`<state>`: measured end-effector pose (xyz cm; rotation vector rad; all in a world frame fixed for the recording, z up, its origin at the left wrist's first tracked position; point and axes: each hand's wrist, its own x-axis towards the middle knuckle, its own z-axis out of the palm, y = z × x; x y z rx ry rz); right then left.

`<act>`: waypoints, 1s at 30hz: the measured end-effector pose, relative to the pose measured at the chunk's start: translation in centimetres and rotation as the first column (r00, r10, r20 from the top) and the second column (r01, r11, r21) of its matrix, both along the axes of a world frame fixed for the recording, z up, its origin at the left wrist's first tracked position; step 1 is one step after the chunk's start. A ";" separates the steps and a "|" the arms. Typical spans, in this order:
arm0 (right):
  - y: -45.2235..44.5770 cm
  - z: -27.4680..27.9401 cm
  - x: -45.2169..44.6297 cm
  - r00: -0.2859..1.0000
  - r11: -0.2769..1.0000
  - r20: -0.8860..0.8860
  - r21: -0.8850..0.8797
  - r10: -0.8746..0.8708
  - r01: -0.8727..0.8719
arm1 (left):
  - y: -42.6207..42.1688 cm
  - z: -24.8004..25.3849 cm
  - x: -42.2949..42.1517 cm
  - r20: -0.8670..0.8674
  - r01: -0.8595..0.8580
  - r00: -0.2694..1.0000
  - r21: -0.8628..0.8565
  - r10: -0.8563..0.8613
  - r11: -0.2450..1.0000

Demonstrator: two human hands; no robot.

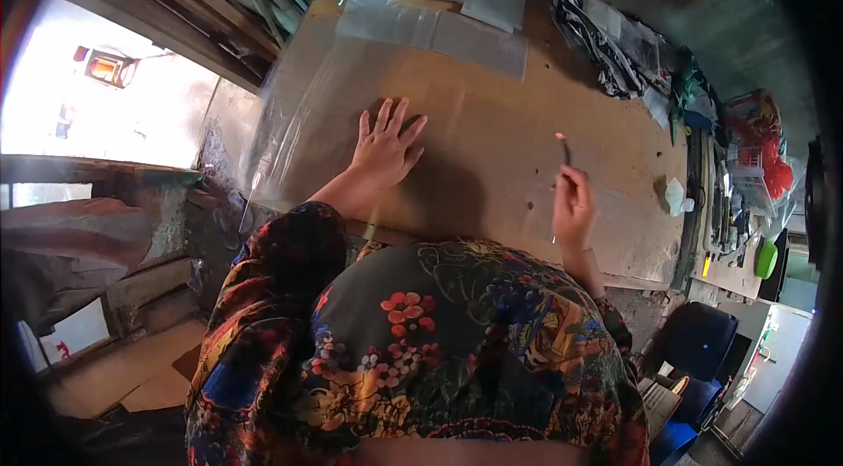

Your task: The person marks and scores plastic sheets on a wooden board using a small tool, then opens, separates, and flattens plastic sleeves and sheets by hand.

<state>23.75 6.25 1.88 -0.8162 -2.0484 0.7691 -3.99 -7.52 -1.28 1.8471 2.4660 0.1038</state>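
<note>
My left hand [385,150] lies flat with fingers spread on a clear plastic sheet [294,128] that covers part of the brown tabletop [615,137]. To the right, my right hand [575,211] is closed round a slim dark pen-like tool [565,151] with a pinkish-orange tip pointing away from me. Its exact kind is too blurred to make out. Whether the tool touches the table surface, I cannot tell.
Folded clear plastic [479,36] lies at the far side. A black-and-white patterned bag [593,27] sits at the far right edge. A crumpled white piece [674,196], a basket with red plastic [762,163] and a green object [767,260] are on the right.
</note>
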 end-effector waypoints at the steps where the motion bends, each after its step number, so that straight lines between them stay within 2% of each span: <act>1: -0.5 -0.1 -0.6 1.000 1.000 0.004 -0.003 0.001 -0.001 | 0.0 -0.2 0.1 0.004 -0.001 1.000 -0.003 0.001 1.000; 3: -1.4 -0.2 -1.8 0.995 0.981 -0.037 -0.171 0.088 -0.093 | 0.0 -0.6 0.0 -0.021 0.009 1.000 0.043 -0.008 0.999; 4: -1.7 -0.2 -2.3 0.995 0.980 -0.033 -0.173 0.090 -0.094 | -0.1 -0.6 0.0 -0.017 0.007 1.000 0.042 -0.006 0.999; 7: -2.2 0.6 -4.0 0.976 0.969 0.048 -0.138 0.213 -0.205 | -0.2 -0.6 -0.2 -0.021 0.021 1.000 0.050 -0.020 0.999; 13: -2.1 0.4 -6.7 0.931 0.951 0.198 -0.047 0.307 -0.304 | -0.3 -0.4 -0.4 -0.027 0.041 0.999 0.073 -0.039 0.997; 17: -1.8 0.0 -9.1 0.910 0.928 0.211 0.030 0.357 -0.371 | -0.3 -0.4 -0.3 -0.007 0.027 1.000 0.096 -0.027 0.995; 19: -1.6 -1.1 -10.0 0.896 0.892 0.171 0.130 0.409 -0.432 | -0.3 -0.3 -0.2 0.001 0.020 1.000 0.107 -0.021 0.994; 20: -1.6 -1.3 -10.2 0.896 0.892 0.171 0.131 0.410 -0.434 | -0.2 -0.3 -0.2 0.009 0.013 1.000 0.106 -0.014 0.994; 22: -1.7 -1.4 -10.6 0.865 0.895 0.300 0.071 0.401 -0.440 | -0.2 -0.3 -0.2 0.017 0.002 1.000 0.107 -0.004 0.994; 29: -1.5 -2.1 -11.1 0.848 0.885 0.328 0.069 0.416 -0.461 | -0.2 -0.3 -0.1 0.020 -0.010 1.000 0.091 0.008 0.996; 30: -1.5 -2.4 -11.2 0.850 0.876 0.326 0.110 0.414 -0.470 | -0.1 -0.3 -0.2 0.013 -0.010 1.000 0.070 0.009 0.998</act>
